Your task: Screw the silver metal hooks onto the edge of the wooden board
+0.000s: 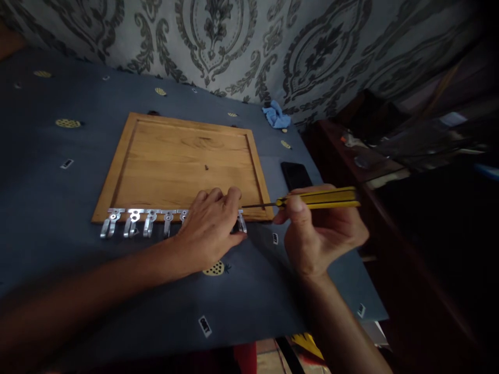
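A wooden panel [183,161] with a raised frame lies flat on a dark blue cloth [58,218]. Along its near edge runs a metal rail of hooks [134,221]. My left hand [210,228] rests on the right part of that rail, fingers curled over it and pressing it against the panel edge. My right hand [319,234] is closed round a yellow-and-black screwdriver [312,200]. The screwdriver lies nearly level, its thin shaft pointing left toward the rail's right end by my left fingers. A small dark screw [206,167] sits on the middle of the panel.
A black phone [296,175] lies on the cloth right of the panel. A crumpled blue rag [276,115] sits at the back by the patterned wall. The table's right edge drops off to dark, cluttered furniture [390,156].
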Demonstrator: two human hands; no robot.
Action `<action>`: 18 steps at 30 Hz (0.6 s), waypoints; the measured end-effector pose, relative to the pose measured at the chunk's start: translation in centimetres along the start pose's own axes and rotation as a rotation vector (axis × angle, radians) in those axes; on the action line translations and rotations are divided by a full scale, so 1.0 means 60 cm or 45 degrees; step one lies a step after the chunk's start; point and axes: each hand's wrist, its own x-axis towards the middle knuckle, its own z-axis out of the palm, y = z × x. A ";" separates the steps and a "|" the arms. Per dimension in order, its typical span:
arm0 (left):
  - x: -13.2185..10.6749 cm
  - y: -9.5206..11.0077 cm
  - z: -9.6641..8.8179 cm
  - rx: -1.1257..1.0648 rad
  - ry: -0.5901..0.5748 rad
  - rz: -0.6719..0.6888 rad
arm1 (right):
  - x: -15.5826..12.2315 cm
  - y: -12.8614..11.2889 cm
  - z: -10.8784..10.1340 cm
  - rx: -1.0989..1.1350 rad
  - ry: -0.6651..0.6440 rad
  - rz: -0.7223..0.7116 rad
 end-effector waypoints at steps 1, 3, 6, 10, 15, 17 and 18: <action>0.000 0.000 0.000 -0.002 -0.002 0.006 | 0.001 -0.001 0.000 0.011 0.039 0.007; 0.000 0.000 -0.001 -0.002 0.004 0.012 | 0.003 -0.001 -0.001 0.017 0.050 0.032; 0.000 0.000 -0.001 0.011 0.011 0.008 | 0.006 -0.001 -0.002 -0.001 -0.022 0.074; 0.001 0.001 -0.001 0.014 -0.005 0.000 | 0.006 -0.001 0.000 -0.027 -0.115 0.117; 0.001 -0.001 0.002 0.006 0.018 0.016 | 0.004 0.003 0.002 -0.017 -0.166 0.143; 0.000 -0.001 0.002 0.009 0.024 0.010 | 0.003 0.007 0.002 -0.003 -0.178 0.136; 0.000 -0.001 0.002 0.010 0.027 0.007 | 0.003 0.008 0.002 0.004 -0.184 0.133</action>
